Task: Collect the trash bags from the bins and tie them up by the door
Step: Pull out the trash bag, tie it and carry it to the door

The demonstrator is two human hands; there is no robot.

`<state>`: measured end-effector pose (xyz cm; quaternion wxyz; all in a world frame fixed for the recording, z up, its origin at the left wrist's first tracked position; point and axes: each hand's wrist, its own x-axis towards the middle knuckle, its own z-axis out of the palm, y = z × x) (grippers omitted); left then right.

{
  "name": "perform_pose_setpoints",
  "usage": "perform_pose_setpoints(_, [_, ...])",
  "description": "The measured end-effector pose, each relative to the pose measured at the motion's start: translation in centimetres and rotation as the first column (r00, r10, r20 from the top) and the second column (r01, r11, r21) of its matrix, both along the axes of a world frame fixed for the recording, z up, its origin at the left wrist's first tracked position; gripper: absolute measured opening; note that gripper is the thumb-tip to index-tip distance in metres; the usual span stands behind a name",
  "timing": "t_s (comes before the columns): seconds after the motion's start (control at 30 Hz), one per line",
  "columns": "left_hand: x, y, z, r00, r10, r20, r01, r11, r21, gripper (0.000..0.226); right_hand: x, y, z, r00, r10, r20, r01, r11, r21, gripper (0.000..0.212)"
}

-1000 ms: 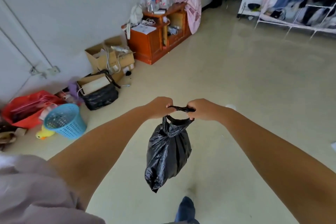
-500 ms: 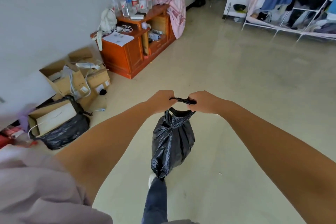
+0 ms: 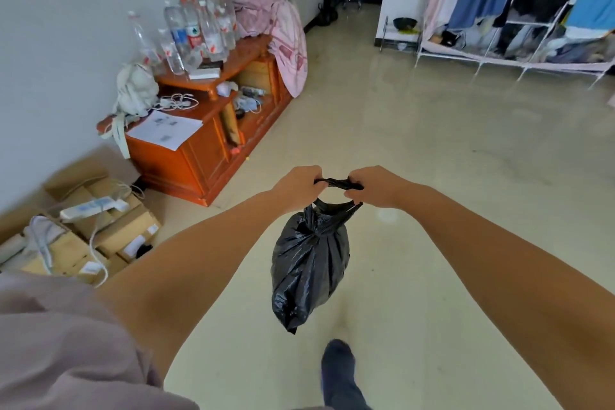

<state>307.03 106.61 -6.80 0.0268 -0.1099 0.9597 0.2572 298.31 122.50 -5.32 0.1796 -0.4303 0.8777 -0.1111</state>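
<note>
Head view: a small black trash bag (image 3: 309, 268), crinkled, glossy and only partly filled, hangs in mid-air above the pale floor (image 3: 432, 143), its neck gathered into a bunch with two strips of plastic running up to the hands. The left hand (image 3: 297, 189) and right hand (image 3: 376, 186) are both closed into fists on the ends of the twisted top, stretched taut between them. Tying it well likely means pulling both ends evenly, keeping the knot snug against the gathered neck so nothing spills. A wooden cabinet (image 3: 199, 150) crowded with bottles (image 3: 196, 30) stands well apart along the wall; no door is identifiable.
</note>
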Motion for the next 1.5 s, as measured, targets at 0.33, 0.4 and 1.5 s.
perform_pose_setpoints(0.33, [-27.7,-12.4,-0.2,1.000,-0.004,0.001,0.004,1.000,0.009,0.021,-27.4,-12.2,0.6,1.000,0.016,0.022,-0.016,0.999,0.027,0.021])
perform_pose_setpoints(0.4, [-33.0,-14.9,-0.1,1.000,0.008,-0.014,-0.008,1.000,0.018,0.022,-32.6,-14.7,1.1,0.999,0.017,0.030,-0.018,0.999,0.030,0.025])
perform_pose_setpoints(1.5, [-119.5,-44.5,-2.7,0.996,-0.090,-0.017,0.091,0.993,0.075,0.025,-116.2,-43.5,-1.0,0.998,-0.057,0.004,0.056,0.994,0.091,0.029])
